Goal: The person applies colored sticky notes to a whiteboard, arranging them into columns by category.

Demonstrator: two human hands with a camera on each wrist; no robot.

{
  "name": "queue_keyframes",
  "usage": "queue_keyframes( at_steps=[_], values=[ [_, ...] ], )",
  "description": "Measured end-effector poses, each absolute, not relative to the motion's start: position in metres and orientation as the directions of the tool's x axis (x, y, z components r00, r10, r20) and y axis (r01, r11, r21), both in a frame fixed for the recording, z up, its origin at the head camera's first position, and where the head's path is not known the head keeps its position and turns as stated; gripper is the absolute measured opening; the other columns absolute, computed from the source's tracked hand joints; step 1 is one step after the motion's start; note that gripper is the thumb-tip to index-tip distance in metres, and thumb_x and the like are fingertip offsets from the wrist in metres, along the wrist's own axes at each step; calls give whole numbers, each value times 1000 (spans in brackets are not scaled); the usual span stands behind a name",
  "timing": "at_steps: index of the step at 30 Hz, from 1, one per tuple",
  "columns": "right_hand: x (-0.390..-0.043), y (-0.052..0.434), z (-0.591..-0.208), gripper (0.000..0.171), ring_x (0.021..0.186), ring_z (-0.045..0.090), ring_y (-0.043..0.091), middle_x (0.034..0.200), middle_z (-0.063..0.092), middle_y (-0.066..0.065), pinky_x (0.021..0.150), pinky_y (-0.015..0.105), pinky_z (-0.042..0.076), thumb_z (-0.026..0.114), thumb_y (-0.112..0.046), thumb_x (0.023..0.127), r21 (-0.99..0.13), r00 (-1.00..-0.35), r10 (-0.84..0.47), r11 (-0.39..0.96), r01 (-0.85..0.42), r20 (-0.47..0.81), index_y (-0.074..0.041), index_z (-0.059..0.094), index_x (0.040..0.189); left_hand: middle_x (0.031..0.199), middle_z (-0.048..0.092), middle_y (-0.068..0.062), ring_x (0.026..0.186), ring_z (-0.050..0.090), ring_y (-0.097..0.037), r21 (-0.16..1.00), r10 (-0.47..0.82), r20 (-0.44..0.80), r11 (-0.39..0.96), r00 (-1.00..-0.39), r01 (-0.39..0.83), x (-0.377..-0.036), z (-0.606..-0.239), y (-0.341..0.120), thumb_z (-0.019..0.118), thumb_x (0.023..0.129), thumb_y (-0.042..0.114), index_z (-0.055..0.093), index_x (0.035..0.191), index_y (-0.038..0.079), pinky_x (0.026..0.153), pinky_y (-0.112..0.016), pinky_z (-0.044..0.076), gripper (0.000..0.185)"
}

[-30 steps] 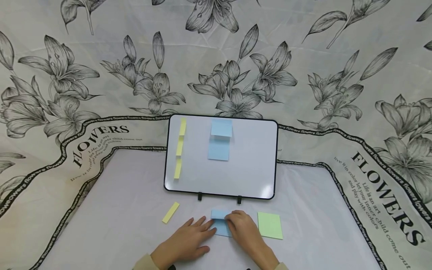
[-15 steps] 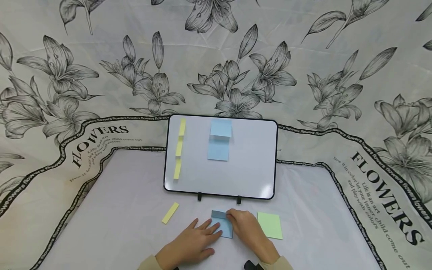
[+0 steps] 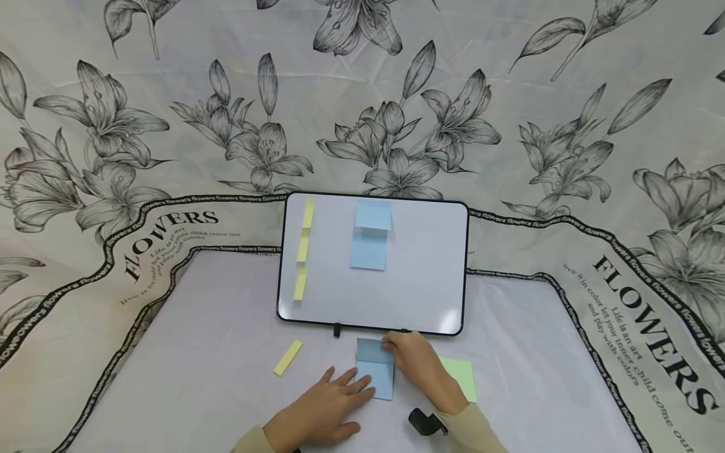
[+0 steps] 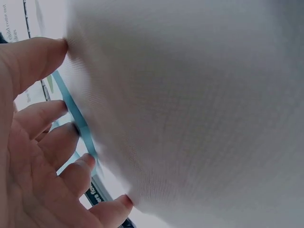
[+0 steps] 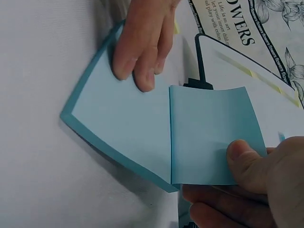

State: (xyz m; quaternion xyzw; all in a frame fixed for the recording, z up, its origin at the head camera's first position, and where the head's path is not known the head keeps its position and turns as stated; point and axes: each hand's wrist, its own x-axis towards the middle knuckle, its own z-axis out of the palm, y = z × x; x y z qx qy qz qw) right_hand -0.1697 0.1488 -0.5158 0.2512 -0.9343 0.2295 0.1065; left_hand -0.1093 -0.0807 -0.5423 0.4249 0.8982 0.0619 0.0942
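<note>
Left hand: the left hand [image 3: 328, 410] lies flat with straight fingers, its fingertips [image 5: 137, 71] pressing down on the near-left part of the blue sticky-note pad [image 3: 378, 380], holding it against the table.
Right hand: the right hand [image 3: 416, 363] pinches the far edge of the top blue sheet [image 5: 213, 135] between thumb and fingers; the sheet is lifted and curled back toward the whiteboard, attached to the pad only along one line.
Pad's place: near the front edge of the table, about the middle, just before the foot of the whiteboard [image 3: 419, 283].
Beside the pad: a green sticky-note pad [image 3: 461, 376] lies just right of it, partly under the right wrist; a single narrow yellow strip [image 3: 287, 357] lies to the left, well apart from the hands.
On the whiteboard: three narrow yellow strips [image 3: 303, 248] stand in a column along its left edge; two blue notes [image 3: 370, 236] hang one under the other near its top middle.
Whiteboard's place: upright on small black feet at the middle of the table, its right half bare.
Table cover: a white cloth printed with lilies [image 3: 113, 264] and the word FLOWERS.
Progress, as I judge it: yellow looks nearly placed, blue is on its third sheet, which is half peeled and not yet free; green appears untouched.
</note>
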Motion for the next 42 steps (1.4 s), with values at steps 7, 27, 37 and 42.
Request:
queue_keyframes(
  at_steps=[7,27,37,42],
  values=[
    [-182,149,-508,4,80,77,17,87,80,6,67,28,61,75,-7,91,-403,-866,-405,769,-496,295,-5,78,92,163,43,2,149,44,-28,219,775,-105,630,-624,745,-108,-540,-81,62,100,50,46,156,27,104,-63,49,63],
    [-233,157,-437,16,78,75,24,101,77,22,57,27,56,66,4,96,-458,-825,-376,698,-551,421,4,74,110,165,39,2,151,40,-31,285,752,-183,657,-634,697,-110,-537,-79,63,100,47,44,157,32,106,-68,45,61],
    [-244,136,-433,16,88,78,28,103,78,21,67,33,61,65,4,97,-401,-799,-418,705,-585,432,4,74,111,166,37,4,152,38,-31,312,739,-224,672,-636,671,-111,-536,-76,65,99,45,44,156,37,107,-70,43,61],
    [-250,132,-431,16,92,78,30,105,77,21,71,36,63,65,4,97,-373,-791,-432,713,-593,433,5,73,111,166,36,4,152,38,-32,305,745,-221,666,-630,681,-110,-537,-76,64,100,46,44,156,36,106,-70,43,61]
  ],
)
